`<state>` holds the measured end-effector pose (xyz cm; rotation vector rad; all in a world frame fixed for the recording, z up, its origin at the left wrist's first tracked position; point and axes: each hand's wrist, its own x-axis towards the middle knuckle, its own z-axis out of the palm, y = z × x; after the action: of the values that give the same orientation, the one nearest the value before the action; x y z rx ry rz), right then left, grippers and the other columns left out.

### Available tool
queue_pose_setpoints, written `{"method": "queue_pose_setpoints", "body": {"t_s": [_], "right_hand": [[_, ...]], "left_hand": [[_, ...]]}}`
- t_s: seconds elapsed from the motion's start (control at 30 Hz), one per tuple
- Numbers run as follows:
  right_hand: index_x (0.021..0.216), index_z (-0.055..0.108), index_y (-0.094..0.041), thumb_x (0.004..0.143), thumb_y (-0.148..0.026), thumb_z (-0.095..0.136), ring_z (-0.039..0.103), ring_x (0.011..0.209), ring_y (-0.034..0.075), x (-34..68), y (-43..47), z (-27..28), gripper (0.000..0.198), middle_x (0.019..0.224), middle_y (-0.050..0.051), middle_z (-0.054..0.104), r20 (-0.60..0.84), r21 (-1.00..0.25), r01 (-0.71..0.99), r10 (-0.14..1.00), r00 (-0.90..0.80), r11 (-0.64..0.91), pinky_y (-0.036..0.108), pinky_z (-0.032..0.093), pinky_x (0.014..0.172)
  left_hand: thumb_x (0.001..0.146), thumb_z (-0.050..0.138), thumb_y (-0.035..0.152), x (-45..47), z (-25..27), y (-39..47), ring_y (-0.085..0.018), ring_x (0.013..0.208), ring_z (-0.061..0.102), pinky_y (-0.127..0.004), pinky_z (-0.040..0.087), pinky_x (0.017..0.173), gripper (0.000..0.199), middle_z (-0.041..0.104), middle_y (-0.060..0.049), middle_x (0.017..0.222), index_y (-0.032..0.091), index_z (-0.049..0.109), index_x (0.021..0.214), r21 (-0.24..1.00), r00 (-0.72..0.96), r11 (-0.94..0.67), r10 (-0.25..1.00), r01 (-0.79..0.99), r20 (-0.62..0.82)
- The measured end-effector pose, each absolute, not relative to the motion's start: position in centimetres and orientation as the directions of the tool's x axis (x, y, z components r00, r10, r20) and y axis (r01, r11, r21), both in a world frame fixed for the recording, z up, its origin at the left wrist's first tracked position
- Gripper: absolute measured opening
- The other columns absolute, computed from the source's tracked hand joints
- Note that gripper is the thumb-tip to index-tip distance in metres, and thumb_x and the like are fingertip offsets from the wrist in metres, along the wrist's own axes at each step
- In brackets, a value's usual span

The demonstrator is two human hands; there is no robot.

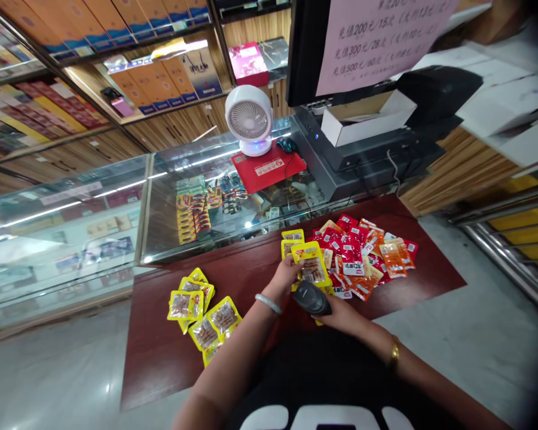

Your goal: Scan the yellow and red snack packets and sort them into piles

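My left hand (287, 276) pinches the edge of a yellow snack packet (311, 266) with a clear window showing brown food. In my right hand (341, 313) is a black handheld barcode scanner (312, 298), its head close to the packet's lower edge. Behind the held packet lie more yellow packets (292, 236). Right of them spreads a heap of red and orange snack packets (352, 251). Several yellow packets (197, 298) rest in a loose group to the left on the dark red tabletop (161, 364).
Beyond the table stands a glass display counter (165, 209) bearing a white fan (250, 119) on a red mat (269, 170). A monitor (307, 54) with a pink paper sign and an open white box (363, 122) are at the back right. Shelves (138, 77) hold boxed goods.
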<state>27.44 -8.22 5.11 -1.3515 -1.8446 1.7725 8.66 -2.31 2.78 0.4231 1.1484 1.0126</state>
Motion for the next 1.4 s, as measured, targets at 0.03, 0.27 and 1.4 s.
{"method": "queue_pose_setpoints", "body": {"t_s": [0.03,0.27,1.4], "right_hand": [[0.122,0.067,-0.018,0.073,-0.038,0.078,0.069,0.107,0.035,27.4,-8.3,4.9,0.054,0.116,0.012,0.075,-0.417,-0.878,0.445,0.736,-0.534,-0.175,0.051,0.053,0.096],[0.118,0.068,-0.017,0.073,-0.035,0.076,0.070,0.104,0.036,27.2,-8.2,4.6,0.050,0.114,0.012,0.075,-0.422,-0.869,0.473,0.715,-0.557,-0.145,0.052,0.053,0.094],[0.119,0.069,-0.018,0.073,-0.040,0.077,0.070,0.107,0.034,21.9,-7.9,5.2,0.052,0.117,0.011,0.075,-0.402,-0.876,0.482,0.593,-0.698,-0.026,0.052,0.052,0.099]], "left_hand": [[0.062,0.085,0.038,9.2,2.6,-2.2,-0.024,0.085,0.071,-0.039,0.056,0.082,0.049,0.075,-0.011,0.094,0.013,0.068,0.101,0.719,0.085,0.541,0.821,-0.437,-0.565],[0.070,0.079,0.033,9.1,2.6,-2.4,-0.026,0.096,0.070,-0.042,0.054,0.092,0.046,0.075,-0.011,0.103,0.014,0.069,0.112,0.770,0.197,0.528,0.849,-0.358,-0.491],[0.066,0.076,0.034,-4.3,0.9,-18.8,-0.015,0.066,0.058,-0.023,0.042,0.062,0.034,0.060,0.004,0.071,0.022,0.048,0.081,0.748,-0.495,0.646,0.705,0.153,-0.508]]}}
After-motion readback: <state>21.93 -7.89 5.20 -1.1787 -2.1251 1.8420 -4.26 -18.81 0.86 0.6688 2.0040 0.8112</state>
